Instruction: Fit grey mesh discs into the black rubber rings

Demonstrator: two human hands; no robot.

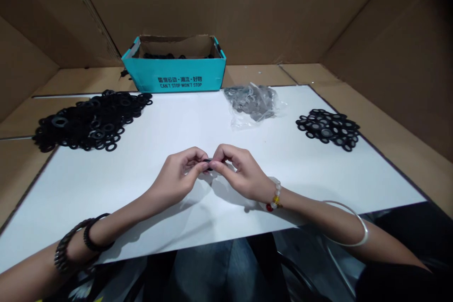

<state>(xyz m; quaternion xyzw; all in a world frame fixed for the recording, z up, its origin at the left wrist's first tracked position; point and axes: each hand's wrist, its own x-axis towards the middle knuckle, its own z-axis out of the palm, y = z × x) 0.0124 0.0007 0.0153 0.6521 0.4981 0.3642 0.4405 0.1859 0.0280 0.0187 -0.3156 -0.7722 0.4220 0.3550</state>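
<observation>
Currently, your left hand (pixel 179 174) and your right hand (pixel 244 173) meet above the middle of a white board (pixel 106 203), both curled nearly closed. Between their fingertips (pixel 198 163), a small black ring (pixel 208 164) shows only as a thin dark edge. Both hands seem to pinch it, though your fingers hide most of it, so you cannot tell its full shape or whether anything else is held with it.

Ahead and to your left lies a wide, loose heap of black rubber rings (pixel 88 122), spread over the board's far-left corner. Far to your right sits a smaller heap of black rings with grey centres (pixel 327 130), which look like finished pairs, though that is a judgement from their appearance. Between the two, at the far edge, a crumpled clear plastic bag (pixel 251 104) still holds many grey washers. Behind the board stands an open teal cardboard box (pixel 191 78), with more black rings (pixel 166 55) visible inside.

By these amounts, the plain black rings and bagged grey washers appear to outnumber the ringed pieces on your right.
</observation>
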